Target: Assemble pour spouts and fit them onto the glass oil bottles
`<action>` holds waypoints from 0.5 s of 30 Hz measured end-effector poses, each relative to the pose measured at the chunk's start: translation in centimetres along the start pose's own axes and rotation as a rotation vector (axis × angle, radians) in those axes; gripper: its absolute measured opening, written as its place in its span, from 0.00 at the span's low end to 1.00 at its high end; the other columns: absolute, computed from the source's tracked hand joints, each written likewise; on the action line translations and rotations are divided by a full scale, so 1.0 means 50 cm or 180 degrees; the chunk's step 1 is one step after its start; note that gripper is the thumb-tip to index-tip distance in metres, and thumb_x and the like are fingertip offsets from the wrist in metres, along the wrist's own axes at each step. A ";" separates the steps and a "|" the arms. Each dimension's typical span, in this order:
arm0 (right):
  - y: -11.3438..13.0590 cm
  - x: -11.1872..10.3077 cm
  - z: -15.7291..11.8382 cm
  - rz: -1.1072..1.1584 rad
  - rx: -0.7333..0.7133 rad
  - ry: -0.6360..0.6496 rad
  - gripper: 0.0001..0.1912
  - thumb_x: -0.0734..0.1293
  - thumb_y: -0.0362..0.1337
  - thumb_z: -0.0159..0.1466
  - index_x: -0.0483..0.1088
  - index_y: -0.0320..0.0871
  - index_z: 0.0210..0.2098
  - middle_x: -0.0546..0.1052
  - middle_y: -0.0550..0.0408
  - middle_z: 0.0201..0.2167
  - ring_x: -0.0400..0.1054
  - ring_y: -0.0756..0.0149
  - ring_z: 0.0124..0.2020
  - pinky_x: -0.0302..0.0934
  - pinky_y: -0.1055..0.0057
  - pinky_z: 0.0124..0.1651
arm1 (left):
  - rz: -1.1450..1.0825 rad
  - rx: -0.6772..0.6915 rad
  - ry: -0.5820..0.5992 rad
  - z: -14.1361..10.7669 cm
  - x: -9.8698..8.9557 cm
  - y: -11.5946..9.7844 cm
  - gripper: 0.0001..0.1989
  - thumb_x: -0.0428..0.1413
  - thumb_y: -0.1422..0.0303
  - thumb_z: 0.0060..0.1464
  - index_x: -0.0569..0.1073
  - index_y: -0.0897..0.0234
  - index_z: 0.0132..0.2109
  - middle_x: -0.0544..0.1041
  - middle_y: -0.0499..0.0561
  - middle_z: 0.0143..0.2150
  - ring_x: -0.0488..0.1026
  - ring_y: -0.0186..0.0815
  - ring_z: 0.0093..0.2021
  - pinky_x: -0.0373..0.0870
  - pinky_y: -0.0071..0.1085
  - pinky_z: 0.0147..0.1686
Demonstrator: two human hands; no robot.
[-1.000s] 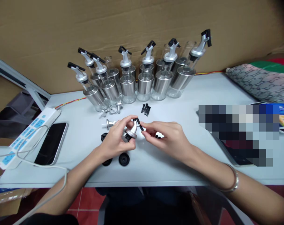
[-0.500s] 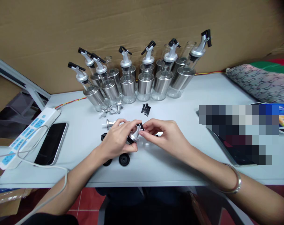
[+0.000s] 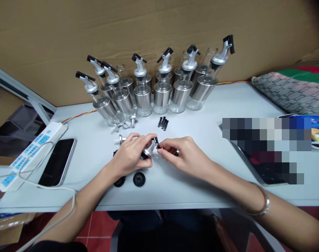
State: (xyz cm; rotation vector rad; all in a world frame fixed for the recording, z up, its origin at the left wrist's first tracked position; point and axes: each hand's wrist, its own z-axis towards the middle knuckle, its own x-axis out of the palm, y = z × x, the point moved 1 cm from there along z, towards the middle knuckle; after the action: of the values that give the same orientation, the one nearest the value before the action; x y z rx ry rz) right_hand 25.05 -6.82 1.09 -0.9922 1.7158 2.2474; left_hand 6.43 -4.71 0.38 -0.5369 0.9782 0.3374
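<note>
White and plain, the long table top [image 3: 191, 189] carried everything that we were working with, and brown cardboard stood behind it. Nearest to us, two round black rubber stoppers [image 3: 138, 179] lay flat on the table, just below our left hand [image 3: 128, 157]. This hand was closed around the silver metal pourer spout with a black base [image 3: 149, 151] and kept it a little above the table, tilted to the right. Our right hand [image 3: 184, 157] met it from the other side; the thumb and first finger were pinched on the small black flip cap [image 3: 156, 142] at the tip of the spout. We could not tell if the cap was already seated. A silver bangle [image 3: 264, 203] sat on the right wrist.

To the left lay a dark smartphone [image 3: 58, 161] and a white power strip with blue sockets [image 3: 30, 150], both well apart from the hands. Behind the hands, a few loose silver spouts [image 3: 126, 122] and a small heap of black caps [image 3: 163, 123] waited on the table. At the far edge stood the row of glass bottles with steel sleeves [image 3: 162, 92]. Most of them already had a spout and cap on top, but at least one behind them looked open. So we judged the work well advanced, with several loose parts left.
</note>
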 end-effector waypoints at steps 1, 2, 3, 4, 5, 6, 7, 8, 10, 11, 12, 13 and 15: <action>0.002 -0.001 0.000 0.0032 0.0011 0.0008 0.08 0.62 0.31 0.61 0.71 0.39 0.27 0.73 0.58 0.20 0.65 0.74 0.21 0.56 0.76 0.27 | -0.0024 -0.0003 0.0015 0.000 0.000 -0.001 0.27 0.50 0.77 0.43 0.61 0.64 0.54 0.73 0.46 0.32 0.69 0.35 0.32 0.66 0.32 0.42; 0.004 -0.001 0.000 0.0064 0.0025 0.0027 0.08 0.62 0.31 0.60 0.70 0.39 0.26 0.72 0.59 0.19 0.64 0.74 0.21 0.56 0.76 0.27 | -0.0040 -0.0005 0.0029 -0.001 0.001 -0.001 0.27 0.50 0.77 0.43 0.61 0.64 0.54 0.72 0.46 0.32 0.69 0.35 0.32 0.66 0.32 0.42; 0.006 -0.001 0.000 0.0091 0.0042 0.0051 0.08 0.62 0.31 0.60 0.70 0.39 0.25 0.71 0.59 0.19 0.63 0.74 0.20 0.55 0.76 0.27 | -0.0052 -0.0001 0.0041 -0.001 0.002 -0.001 0.27 0.50 0.76 0.43 0.61 0.64 0.54 0.72 0.46 0.32 0.69 0.35 0.33 0.66 0.32 0.41; 0.007 -0.002 0.000 0.0106 0.0066 0.0080 0.09 0.61 0.30 0.60 0.69 0.39 0.24 0.70 0.60 0.18 0.62 0.75 0.20 0.55 0.76 0.26 | -0.0063 0.0003 0.0057 -0.002 0.003 -0.001 0.28 0.51 0.76 0.43 0.61 0.65 0.54 0.72 0.47 0.32 0.69 0.35 0.33 0.66 0.32 0.41; 0.008 -0.001 0.001 0.0119 0.0097 0.0111 0.10 0.61 0.30 0.59 0.67 0.39 0.22 0.69 0.61 0.17 0.61 0.75 0.19 0.54 0.76 0.26 | -0.0074 0.0001 0.0077 -0.002 0.004 -0.002 0.28 0.51 0.76 0.43 0.61 0.64 0.54 0.72 0.47 0.32 0.70 0.36 0.33 0.66 0.33 0.41; 0.008 -0.001 0.001 0.0130 0.0135 0.0140 0.10 0.61 0.30 0.59 0.66 0.40 0.21 0.67 0.61 0.16 0.60 0.75 0.19 0.53 0.76 0.26 | -0.0087 -0.0006 0.0106 -0.003 0.005 -0.002 0.28 0.51 0.76 0.43 0.60 0.64 0.54 0.73 0.47 0.32 0.70 0.36 0.33 0.67 0.33 0.41; 0.007 -0.001 0.002 0.0144 0.0174 0.0174 0.11 0.61 0.30 0.59 0.64 0.40 0.19 0.66 0.62 0.15 0.59 0.75 0.19 0.53 0.76 0.25 | -0.0097 -0.0020 0.0135 -0.003 0.005 -0.002 0.28 0.51 0.75 0.43 0.60 0.64 0.55 0.73 0.47 0.33 0.70 0.36 0.34 0.67 0.33 0.41; 0.007 -0.001 0.002 0.0162 0.0207 0.0209 0.12 0.61 0.30 0.59 0.62 0.40 0.19 0.66 0.62 0.15 0.58 0.75 0.18 0.52 0.76 0.25 | -0.0109 -0.0033 0.0163 -0.004 0.006 -0.003 0.28 0.51 0.75 0.43 0.60 0.63 0.55 0.73 0.48 0.34 0.71 0.37 0.34 0.67 0.33 0.41; 0.005 -0.001 0.002 0.0209 0.0246 0.0275 0.13 0.61 0.31 0.58 0.61 0.41 0.18 0.66 0.62 0.15 0.58 0.75 0.18 0.51 0.76 0.25 | -0.0148 -0.0035 0.0167 -0.005 0.008 -0.004 0.29 0.51 0.75 0.44 0.59 0.63 0.56 0.73 0.48 0.34 0.71 0.37 0.34 0.67 0.33 0.41; 0.005 -0.001 0.003 0.0233 0.0253 0.0298 0.12 0.61 0.31 0.59 0.62 0.41 0.18 0.67 0.62 0.15 0.58 0.75 0.19 0.51 0.76 0.25 | -0.0175 -0.0029 0.0151 -0.006 0.008 -0.004 0.29 0.51 0.75 0.44 0.59 0.63 0.56 0.73 0.48 0.34 0.71 0.36 0.34 0.67 0.33 0.40; 0.004 -0.002 0.003 0.0262 0.0258 0.0313 0.12 0.61 0.31 0.59 0.62 0.41 0.18 0.67 0.61 0.15 0.58 0.75 0.19 0.51 0.76 0.25 | -0.0205 -0.0027 0.0136 -0.007 0.009 -0.004 0.29 0.51 0.75 0.44 0.59 0.63 0.56 0.73 0.48 0.35 0.71 0.36 0.34 0.67 0.32 0.40; 0.004 -0.003 0.003 0.0303 0.0269 0.0333 0.12 0.61 0.32 0.59 0.63 0.40 0.19 0.67 0.61 0.15 0.59 0.75 0.19 0.51 0.76 0.25 | -0.0233 -0.0029 0.0123 -0.008 0.010 -0.004 0.30 0.51 0.75 0.44 0.59 0.62 0.57 0.73 0.48 0.35 0.71 0.36 0.35 0.67 0.32 0.39; 0.004 -0.005 0.003 0.0465 0.0335 0.0422 0.13 0.61 0.33 0.59 0.62 0.41 0.19 0.67 0.62 0.14 0.59 0.75 0.18 0.52 0.76 0.24 | -0.0271 -0.0043 0.0107 -0.011 0.012 -0.003 0.31 0.52 0.75 0.44 0.58 0.62 0.58 0.73 0.48 0.36 0.71 0.36 0.35 0.68 0.32 0.39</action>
State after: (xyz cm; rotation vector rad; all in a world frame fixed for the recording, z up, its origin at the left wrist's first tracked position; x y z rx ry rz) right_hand 25.10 -6.70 1.41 -1.0460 2.0007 2.1932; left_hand 6.44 -5.12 -0.31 -0.5964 0.9829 0.2598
